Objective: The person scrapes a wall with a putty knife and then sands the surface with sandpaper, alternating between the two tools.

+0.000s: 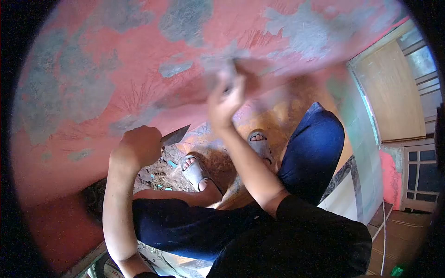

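My left hand (136, 146) is closed around a putty knife, its handle hidden in the fist. The knife's grey metal blade (176, 135) points up and right, close to the foot of the wall. Higher up, my right hand (225, 99) is blurred by motion in front of the wall. Its fingers look curled around a greyish thing too smeared to name. The pink painted wall (134, 60) has many grey patches where the paint is gone, one of them a pale patch (176, 69) left of my right hand.
My sandalled feet (194, 173) stand on a dirty brown floor, with rubble and paint flakes (160, 173) beside them. My bent knee (317, 143) is at right. Beyond are pale tiles (366, 180), a wooden panel (389, 92) and a paned door (419, 176). Part of a wheel (109, 268) shows lower left.
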`<state>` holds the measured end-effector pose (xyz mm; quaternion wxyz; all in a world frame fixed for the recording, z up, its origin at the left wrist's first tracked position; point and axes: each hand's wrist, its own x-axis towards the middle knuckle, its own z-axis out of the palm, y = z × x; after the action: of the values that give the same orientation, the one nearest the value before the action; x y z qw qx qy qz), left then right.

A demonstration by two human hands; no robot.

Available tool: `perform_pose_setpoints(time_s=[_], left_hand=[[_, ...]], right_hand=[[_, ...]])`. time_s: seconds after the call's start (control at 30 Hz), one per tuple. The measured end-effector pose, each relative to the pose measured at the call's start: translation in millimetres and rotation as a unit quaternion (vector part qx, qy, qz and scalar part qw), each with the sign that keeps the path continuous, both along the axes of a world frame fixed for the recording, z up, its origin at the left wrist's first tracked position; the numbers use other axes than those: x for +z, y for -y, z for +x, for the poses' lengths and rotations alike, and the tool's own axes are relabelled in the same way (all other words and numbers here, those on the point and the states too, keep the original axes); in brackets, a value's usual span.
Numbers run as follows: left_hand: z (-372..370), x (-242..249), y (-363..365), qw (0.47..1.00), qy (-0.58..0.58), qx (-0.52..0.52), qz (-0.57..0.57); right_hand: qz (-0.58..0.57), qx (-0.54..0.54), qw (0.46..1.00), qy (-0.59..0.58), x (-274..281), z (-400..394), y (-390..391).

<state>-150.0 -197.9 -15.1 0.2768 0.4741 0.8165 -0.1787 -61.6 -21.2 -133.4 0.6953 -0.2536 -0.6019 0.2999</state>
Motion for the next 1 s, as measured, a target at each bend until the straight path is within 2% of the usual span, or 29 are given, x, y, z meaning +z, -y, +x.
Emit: perform_pose_setpoints(time_s=[0.03,0.1,0.17,0.2,0.23,0.3,0.4,0.43,0.5,0.53,0.57,0.63,0.7,0.73,0.77,0.83,0.87,0.9,0.97,1.0], left_hand=[[-1,-2,6,1.000,-0.007,0.000,0.006],[0,2,13,1.000,-0.002,0.004,0.001],[2,5,8,1.000,-0.001,0.001,-0.002],[5,6,0,1.000,-0.003,0.002,-0.016],[7,7,-6,1.000,-0.004,0.002,-0.030],[7,6,-9,1.000,0.000,-0.004,-0.023],[6,9,1,1.000,-0.004,0.009,-0.015],[7,10,3,1.000,-0.011,0.017,-0.018],[0,0,4,1.000,-0.002,-0.006,-0.017],[-2,-4,3,0.999,0.004,-0.031,-0.017],[0,-1,-2,0.999,0.004,-0.034,-0.021],[10,7,-16,0.999,-0.001,-0.014,-0.031],[11,10,-18,0.999,0.005,-0.005,-0.036],[11,11,-15,0.999,0.012,0.010,-0.042],[9,10,-10,0.999,0.011,0.013,-0.039],[7,7,-1,0.999,0.010,0.014,-0.035],[8,6,-2,0.999,0.010,0.016,-0.032],[10,7,-6,0.999,0.012,0.015,-0.046],[11,5,-16,0.998,0.010,0.008,-0.061],[12,-1,-20,0.998,0.012,0.002,-0.066]], right_hand=[[-0.081,-0.021,0.996,0.002,1,8,-18],[-0.081,-0.040,0.996,0.011,3,10,-29],[-0.047,0.022,0.996,0.074,-10,3,1],[0.110,-0.009,0.990,0.091,-6,-5,10],[0.143,0.017,0.988,0.058,-7,-17,18],[0.124,0.035,0.991,0.035,-4,-6,11],[-0.095,-0.066,0.993,-0.003,0,16,-38],[-0.102,-0.088,0.991,0.011,1,20,-55],[-0.186,-0.043,0.978,0.078,-4,12,-31],[-0.024,-0.021,0.999,0.020,0,5,-15],[0.095,-0.043,0.992,0.068,-7,-1,-6],[0.159,0.023,0.986,0.052,-6,-8,7],[0.118,-0.031,0.980,0.158,-10,13,-9],[0.018,0.016,0.999,0.046,-11,13,-19],[-0.030,-0.024,0.999,-0.004,-11,16,-33],[-0.100,-0.037,0.994,0.000,-12,21,-47],[-0.173,-0.002,0.985,0.027,-18,17,-37],[-0.132,0.010,0.990,0.044,-8,17,-16],[0.124,-0.027,0.989,0.070,-18,-2,-4],[0.122,-0.031,0.990,0.068,-15,4,2]])
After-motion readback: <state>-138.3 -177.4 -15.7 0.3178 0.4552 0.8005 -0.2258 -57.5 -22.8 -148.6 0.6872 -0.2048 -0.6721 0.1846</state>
